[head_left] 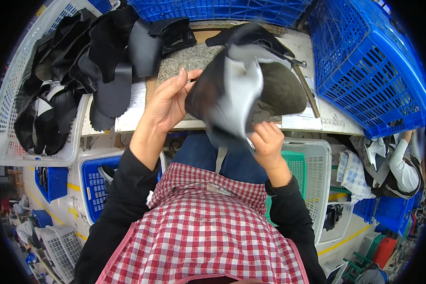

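Note:
A black leather shoe upper (206, 87) with a pale lining hangs in the air over the front of the workbench, blurred by motion. My right hand (267, 144) grips its lower edge with closed fingers. Beside its left side is my left hand (170, 97), thumb raised and fingers apart; the leather hides some fingertips, and I cannot tell if they touch it. Behind the held upper, another black leather piece (217, 39) lies on the bench. A hammer (307, 92) rests to the right.
A white basket (2, 137) heaped with black leather pieces (113, 90) stands at left, some spilling onto the bench. A large blue crate (345, 61) leans at right. Under the held upper lies a grey stone slab (182, 57). Below the bench are a blue basket (87, 165) and a white basket (324, 175). Another person's sleeve (404, 168) shows far right.

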The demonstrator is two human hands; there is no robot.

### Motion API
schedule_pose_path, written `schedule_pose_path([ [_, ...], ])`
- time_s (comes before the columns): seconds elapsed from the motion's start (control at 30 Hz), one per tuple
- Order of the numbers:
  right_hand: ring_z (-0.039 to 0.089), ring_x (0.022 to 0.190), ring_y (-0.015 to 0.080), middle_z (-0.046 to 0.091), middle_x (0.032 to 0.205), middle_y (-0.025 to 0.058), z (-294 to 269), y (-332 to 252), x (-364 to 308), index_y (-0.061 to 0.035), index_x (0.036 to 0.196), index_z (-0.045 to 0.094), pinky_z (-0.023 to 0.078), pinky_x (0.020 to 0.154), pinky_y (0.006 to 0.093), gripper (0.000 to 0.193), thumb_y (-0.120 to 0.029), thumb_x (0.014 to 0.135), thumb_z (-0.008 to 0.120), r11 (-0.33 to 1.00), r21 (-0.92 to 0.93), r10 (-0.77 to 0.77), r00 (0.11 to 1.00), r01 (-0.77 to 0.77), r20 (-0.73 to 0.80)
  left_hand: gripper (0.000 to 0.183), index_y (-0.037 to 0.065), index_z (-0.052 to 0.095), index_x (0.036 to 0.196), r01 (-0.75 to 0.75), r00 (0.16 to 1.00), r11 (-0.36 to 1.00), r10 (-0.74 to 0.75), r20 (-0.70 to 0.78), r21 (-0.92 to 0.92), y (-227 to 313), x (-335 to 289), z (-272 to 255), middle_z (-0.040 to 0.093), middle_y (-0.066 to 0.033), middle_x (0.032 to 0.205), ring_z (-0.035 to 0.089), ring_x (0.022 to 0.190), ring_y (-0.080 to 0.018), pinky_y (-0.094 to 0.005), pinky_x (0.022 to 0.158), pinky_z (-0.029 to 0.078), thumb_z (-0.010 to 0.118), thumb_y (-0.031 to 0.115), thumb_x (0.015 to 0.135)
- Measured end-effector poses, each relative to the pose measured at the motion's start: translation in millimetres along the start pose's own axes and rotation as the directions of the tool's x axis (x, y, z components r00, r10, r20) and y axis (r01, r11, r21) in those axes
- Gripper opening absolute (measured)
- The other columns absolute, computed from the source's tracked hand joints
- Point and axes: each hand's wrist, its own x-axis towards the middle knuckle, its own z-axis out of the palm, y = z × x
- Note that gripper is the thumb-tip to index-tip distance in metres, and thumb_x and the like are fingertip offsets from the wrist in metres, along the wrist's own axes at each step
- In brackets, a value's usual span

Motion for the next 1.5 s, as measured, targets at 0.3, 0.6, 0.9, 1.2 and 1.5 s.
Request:
schedule_pose_path([
  [0.3,0.071,0.104,0.0289,0.074,0.114,0.0162,-30,41,12,0.0010,0.125,0.067,0.054,0.090,0.0351,0.036,-0.002,0.090,0.072,0.826,0.221,0.485,0.854,-0.518,0.189,0.037,0.010,0.072,0.113,-0.579,0.756,-0.422,0.042,0.654,0.697,61,-21,70,0.072,-0.0052,0.106,0.064,0.099,-0.0261,-0.0392,0.100,0.039,0.080,0.003,0.078],
  [0.6,0.072,0.086,0.0116,0.076,0.093,0.0092,-7,-19,-34,0.0032,0.112,0.074,0.057,0.079,0.0273,0.033,-0.027,0.099,0.075,0.208,0.370,0.554,0.421,-0.906,0.718,0.035,0.004,0.066,0.113,-0.280,0.842,-0.459,0.305,0.446,0.843,-20,-39,14,0.060,-0.0169,0.128,0.053,0.129,-0.0414,-0.0463,0.107,0.047,0.059,-0.013,0.083],
  [0.9,0.066,0.074,0.0161,0.069,0.088,0.0042,-13,-38,34,-0.0039,0.103,0.068,0.052,0.065,0.0327,0.027,-0.027,0.093,0.079,0.695,0.310,0.530,0.754,-0.648,0.388,0.035,0.007,0.068,0.109,-0.295,0.898,-0.421,0.185,0.400,0.858,-22,-53,28,0.056,-0.0167,0.117,0.056,0.118,-0.0359,-0.0435,0.091,0.054,0.072,-0.005,0.076],
  [1.2,0.067,0.081,0.0164,0.064,0.085,0.0064,15,-30,41,-0.0034,0.097,0.066,0.053,0.069,0.0368,0.015,-0.018,0.100,0.068,0.498,0.585,0.494,0.764,-0.641,0.416,0.036,0.008,0.064,0.101,-0.400,0.880,-0.294,0.141,0.454,0.868,-32,-71,23,0.059,-0.0082,0.105,0.057,0.105,-0.0304,-0.0426,0.083,0.050,0.083,0.008,0.070],
  [1.5,0.063,0.072,0.0099,0.065,0.085,0.0029,-48,41,-16,-0.0064,0.110,0.066,0.053,0.063,0.0253,0.036,-0.041,0.108,0.058,-0.312,0.801,0.841,0.243,-0.512,0.483,0.020,0.006,0.074,0.096,-0.363,0.902,0.346,0.364,0.233,0.865,-14,-88,12,0.058,-0.0023,0.090,0.056,0.088,-0.0182,-0.0332,0.076,0.047,0.086,0.006,0.080],
])
